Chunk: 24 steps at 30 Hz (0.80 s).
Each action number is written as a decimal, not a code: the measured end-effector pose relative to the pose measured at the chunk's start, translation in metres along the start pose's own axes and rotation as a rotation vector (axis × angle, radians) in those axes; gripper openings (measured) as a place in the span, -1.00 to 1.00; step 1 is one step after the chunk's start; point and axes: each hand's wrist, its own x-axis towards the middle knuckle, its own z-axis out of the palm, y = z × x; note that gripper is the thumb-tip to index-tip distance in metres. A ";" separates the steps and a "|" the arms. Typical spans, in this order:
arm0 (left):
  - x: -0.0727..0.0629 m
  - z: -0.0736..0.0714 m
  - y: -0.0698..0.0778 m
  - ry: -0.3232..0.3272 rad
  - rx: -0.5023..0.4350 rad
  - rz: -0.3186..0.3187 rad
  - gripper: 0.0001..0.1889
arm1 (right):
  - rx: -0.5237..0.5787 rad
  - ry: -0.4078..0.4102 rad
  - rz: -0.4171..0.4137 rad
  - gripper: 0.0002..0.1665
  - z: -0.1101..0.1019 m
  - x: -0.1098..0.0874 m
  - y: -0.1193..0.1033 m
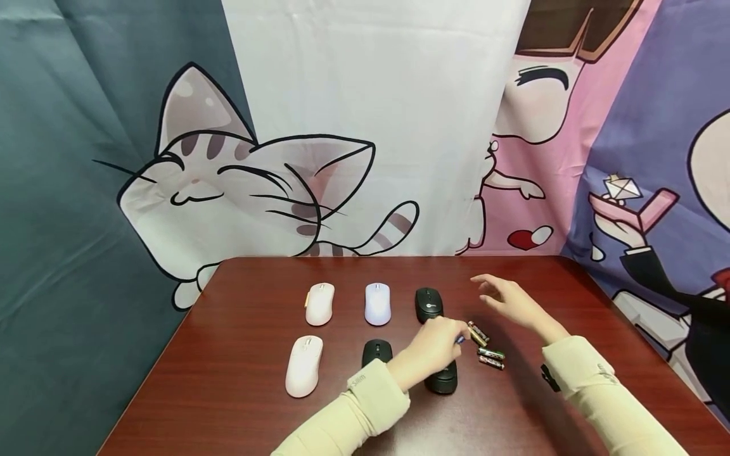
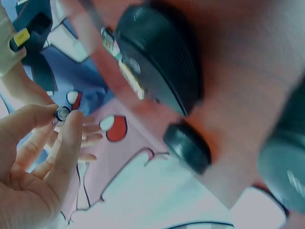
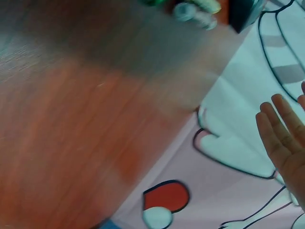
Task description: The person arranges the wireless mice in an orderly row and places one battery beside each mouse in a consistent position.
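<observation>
My left hand [image 1: 435, 343] pinches a battery [image 2: 62, 114] between thumb and fingertip, its round end showing in the left wrist view. Only a small blue piece of it shows in the head view. Below that hand lies a black mouse [image 1: 442, 382], partly covered by it. Another black mouse [image 1: 429, 303] sits just behind. To the right, my right hand [image 1: 514, 305] hovers above the table with fingers extended and loosely bent, holding nothing. Between the hands lie loose batteries, a gold-and-black pair [image 1: 478, 334] and a green-and-silver pair [image 1: 491, 358].
Farther left on the brown table [image 1: 228, 380] are a white mouse [image 1: 320, 305] with a yellow tab at its side, a lavender mouse [image 1: 377, 305], a larger white mouse [image 1: 304, 367] and a black mouse [image 1: 376, 350] partly behind my left forearm. A cartoon-printed curtain [image 1: 371, 76] hangs behind.
</observation>
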 end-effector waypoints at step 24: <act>-0.038 -0.040 -0.072 0.129 -0.268 -0.185 -0.82 | 0.125 0.023 0.034 -0.73 0.014 0.041 -0.066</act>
